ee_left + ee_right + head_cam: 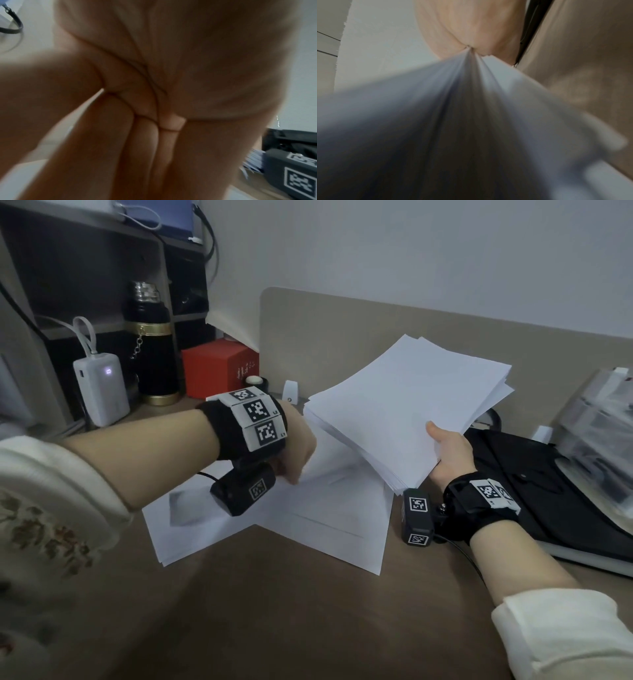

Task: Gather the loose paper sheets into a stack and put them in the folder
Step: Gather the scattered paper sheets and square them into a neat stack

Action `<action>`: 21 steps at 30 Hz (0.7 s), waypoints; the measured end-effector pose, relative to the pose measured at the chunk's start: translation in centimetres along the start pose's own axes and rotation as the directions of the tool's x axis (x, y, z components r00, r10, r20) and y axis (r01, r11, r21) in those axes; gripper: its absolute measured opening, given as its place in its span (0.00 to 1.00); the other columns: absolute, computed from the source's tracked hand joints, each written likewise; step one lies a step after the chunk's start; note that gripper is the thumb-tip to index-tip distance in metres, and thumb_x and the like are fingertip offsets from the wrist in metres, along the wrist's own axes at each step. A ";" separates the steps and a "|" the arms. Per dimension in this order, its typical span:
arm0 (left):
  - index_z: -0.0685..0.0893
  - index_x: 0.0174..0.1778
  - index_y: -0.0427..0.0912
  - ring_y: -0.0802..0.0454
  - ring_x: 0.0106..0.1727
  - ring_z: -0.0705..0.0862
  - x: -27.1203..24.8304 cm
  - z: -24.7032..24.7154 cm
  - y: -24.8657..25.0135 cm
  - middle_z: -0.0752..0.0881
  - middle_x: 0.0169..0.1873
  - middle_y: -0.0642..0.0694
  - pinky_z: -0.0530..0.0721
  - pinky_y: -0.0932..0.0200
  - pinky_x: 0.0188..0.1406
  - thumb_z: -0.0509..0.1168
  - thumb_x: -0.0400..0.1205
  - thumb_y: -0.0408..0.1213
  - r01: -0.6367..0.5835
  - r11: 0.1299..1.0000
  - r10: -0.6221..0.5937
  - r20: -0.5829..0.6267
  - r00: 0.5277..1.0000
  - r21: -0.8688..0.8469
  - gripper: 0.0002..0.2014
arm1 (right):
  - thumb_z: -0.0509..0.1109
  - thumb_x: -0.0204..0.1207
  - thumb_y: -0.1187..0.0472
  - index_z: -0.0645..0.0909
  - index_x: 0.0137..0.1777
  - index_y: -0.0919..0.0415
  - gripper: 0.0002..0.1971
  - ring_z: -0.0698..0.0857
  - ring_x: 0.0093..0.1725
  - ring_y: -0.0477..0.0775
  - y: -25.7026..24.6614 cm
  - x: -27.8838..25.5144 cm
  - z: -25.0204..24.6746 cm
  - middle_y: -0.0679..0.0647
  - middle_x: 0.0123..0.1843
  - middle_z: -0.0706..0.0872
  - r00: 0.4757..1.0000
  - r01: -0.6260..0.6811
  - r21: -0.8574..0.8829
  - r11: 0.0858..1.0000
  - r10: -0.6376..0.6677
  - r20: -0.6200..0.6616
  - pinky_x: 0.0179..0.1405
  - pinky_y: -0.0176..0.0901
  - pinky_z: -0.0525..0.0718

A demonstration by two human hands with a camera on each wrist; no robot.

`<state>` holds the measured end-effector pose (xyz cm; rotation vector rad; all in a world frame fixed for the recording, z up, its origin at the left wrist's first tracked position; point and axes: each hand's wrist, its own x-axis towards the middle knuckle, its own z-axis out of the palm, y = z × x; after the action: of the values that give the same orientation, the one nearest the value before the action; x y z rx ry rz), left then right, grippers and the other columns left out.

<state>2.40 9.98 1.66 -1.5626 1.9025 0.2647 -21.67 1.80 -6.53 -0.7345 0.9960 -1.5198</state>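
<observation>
The right hand (452,455) holds a thick pile of white paper sheets (407,409) above the brown wooden desk (274,611), its grip pinching one corner. The left hand (296,448) reaches down to loose white sheets (308,518) lying flat under that pile; its grip cannot be told. A black folder (534,484) lies right of the pile, before a beige divider wall (342,337)

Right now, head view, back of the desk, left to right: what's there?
White power bank → black flask → red box → lifted paper stack in the right hand → black folder.
</observation>
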 end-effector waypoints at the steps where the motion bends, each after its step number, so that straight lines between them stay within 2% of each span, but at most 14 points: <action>1: 0.86 0.47 0.39 0.55 0.34 0.87 0.0 0.0 0.0 0.90 0.36 0.49 0.80 0.66 0.29 0.64 0.84 0.48 -0.012 0.998 0.015 0.042 0.999 -0.063 0.15 | 0.74 0.74 0.69 0.80 0.66 0.66 0.20 0.91 0.48 0.57 0.0 0.0 0.0 0.57 0.56 0.90 1.000 0.000 0.009 1.000 0.000 -0.002 0.40 0.49 0.89; 3: 0.84 0.58 0.40 0.51 0.46 0.91 -0.3 -0.2 -0.6 0.92 0.46 0.47 0.84 0.62 0.36 0.63 0.83 0.57 0.001 0.980 0.024 0.120 0.993 -0.199 0.23 | 0.73 0.74 0.69 0.81 0.65 0.66 0.18 0.91 0.47 0.57 0.0 -0.1 0.1 0.58 0.56 0.90 1.000 0.000 0.012 1.000 0.000 0.001 0.37 0.47 0.89; 5: 0.83 0.62 0.42 0.48 0.52 0.91 -0.3 -0.5 -1.8 0.92 0.49 0.46 0.85 0.56 0.42 0.60 0.83 0.60 0.047 0.939 0.003 0.143 0.990 -0.340 0.25 | 0.73 0.75 0.69 0.81 0.64 0.65 0.17 0.90 0.47 0.56 -0.1 -0.1 0.0 0.57 0.56 0.89 1.000 -0.003 -0.004 1.000 0.003 0.000 0.37 0.45 0.89; 6: 0.82 0.63 0.42 0.47 0.54 0.90 -0.2 -0.5 -2.5 0.91 0.52 0.46 0.84 0.56 0.41 0.58 0.84 0.60 0.074 0.921 -0.026 0.130 0.991 -0.382 0.25 | 0.74 0.74 0.68 0.81 0.63 0.65 0.17 0.90 0.48 0.57 -0.1 0.0 0.0 0.57 0.57 0.89 1.000 -0.007 -0.008 1.000 0.007 0.001 0.40 0.47 0.89; 9: 0.80 0.66 0.40 0.46 0.57 0.87 1.3 0.0 -5.5 0.88 0.58 0.45 0.83 0.57 0.38 0.55 0.87 0.56 0.165 0.920 -0.176 0.000 0.984 -0.356 0.24 | 0.74 0.74 0.68 0.82 0.65 0.66 0.19 0.90 0.53 0.60 0.0 0.1 0.0 0.59 0.58 0.89 1.000 -0.016 -0.007 1.000 0.016 -0.006 0.50 0.55 0.88; 11: 0.80 0.67 0.36 0.47 0.52 0.86 2.6 1.0 -7.5 0.87 0.51 0.47 0.85 0.52 0.52 0.56 0.86 0.57 0.236 0.930 -0.263 -0.063 0.963 -0.283 0.27 | 0.74 0.74 0.68 0.82 0.65 0.66 0.19 0.90 0.53 0.60 0.0 0.1 0.0 0.59 0.58 0.89 1.000 -0.017 -0.006 1.000 0.017 -0.006 0.50 0.56 0.88; 12: 0.80 0.67 0.36 0.47 0.51 0.85 3.5 1.5 -8.5 0.86 0.49 0.47 0.83 0.50 0.60 0.56 0.85 0.59 0.269 0.932 -0.295 -0.078 0.952 -0.243 0.29 | 0.74 0.74 0.68 0.82 0.65 0.66 0.18 0.90 0.53 0.60 0.0 0.1 -0.1 0.59 0.58 0.89 1.000 -0.020 -0.006 1.000 0.020 0.001 0.49 0.55 0.88; 13: 0.79 0.69 0.36 0.46 0.54 0.83 4.0 2.0 -9.4 0.85 0.52 0.46 0.79 0.49 0.67 0.55 0.84 0.61 0.308 0.929 -0.330 -0.082 0.940 -0.207 0.32 | 0.73 0.74 0.68 0.82 0.64 0.66 0.18 0.90 0.52 0.60 0.0 0.2 -0.1 0.59 0.57 0.89 1.000 -0.024 -0.006 1.000 0.024 0.003 0.48 0.53 0.88; 14: 0.75 0.73 0.37 0.45 0.61 0.81 4.4 2.6 -10.3 0.82 0.61 0.44 0.74 0.48 0.73 0.53 0.84 0.63 0.343 0.917 -0.365 -0.083 0.927 -0.202 0.34 | 0.73 0.75 0.68 0.82 0.64 0.66 0.17 0.90 0.52 0.59 0.0 0.2 -0.1 0.59 0.57 0.90 1.000 -0.022 -0.005 1.000 0.022 0.009 0.46 0.52 0.88; 16: 0.62 0.83 0.43 0.44 0.79 0.67 4.5 3.6 -11.4 0.67 0.80 0.43 0.60 0.47 0.81 0.54 0.82 0.66 0.382 0.889 -0.411 -0.071 0.909 -0.253 0.39 | 0.73 0.75 0.69 0.82 0.64 0.66 0.17 0.90 0.53 0.60 0.0 0.4 -0.2 0.59 0.57 0.89 1.000 -0.017 -0.007 1.000 0.017 0.013 0.46 0.51 0.89; 17: 0.55 0.85 0.46 0.44 0.83 0.60 4.5 4.0 -11.8 0.59 0.83 0.44 0.55 0.46 0.82 0.56 0.81 0.67 0.380 0.884 -0.409 -0.057 0.911 -0.273 0.42 | 0.73 0.75 0.68 0.81 0.65 0.66 0.18 0.90 0.54 0.60 0.1 0.5 -0.2 0.59 0.58 0.89 1.000 -0.017 -0.006 1.000 0.017 0.009 0.46 0.52 0.89; 18: 0.51 0.86 0.48 0.44 0.84 0.57 4.6 4.3 -12.2 0.56 0.84 0.45 0.54 0.47 0.83 0.58 0.79 0.67 0.361 0.883 -0.390 -0.041 0.920 -0.299 0.44 | 0.73 0.74 0.68 0.81 0.65 0.66 0.19 0.90 0.54 0.60 0.1 0.5 -0.2 0.59 0.59 0.89 1.000 -0.019 -0.007 1.000 0.019 0.007 0.47 0.53 0.88; 21: 0.47 0.86 0.49 0.44 0.84 0.57 6.0 5.0 -13.0 0.56 0.84 0.45 0.54 0.48 0.83 0.59 0.79 0.66 0.339 0.864 -0.371 -0.016 0.929 -0.372 0.45 | 0.73 0.75 0.68 0.81 0.66 0.66 0.19 0.90 0.55 0.61 0.2 0.5 -0.1 0.59 0.59 0.89 1.000 -0.027 -0.005 1.000 0.027 0.006 0.49 0.54 0.89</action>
<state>15.83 4.36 -2.58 -2.1712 1.6460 0.4082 -21.75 1.28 -6.83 -0.7261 1.0015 -1.4919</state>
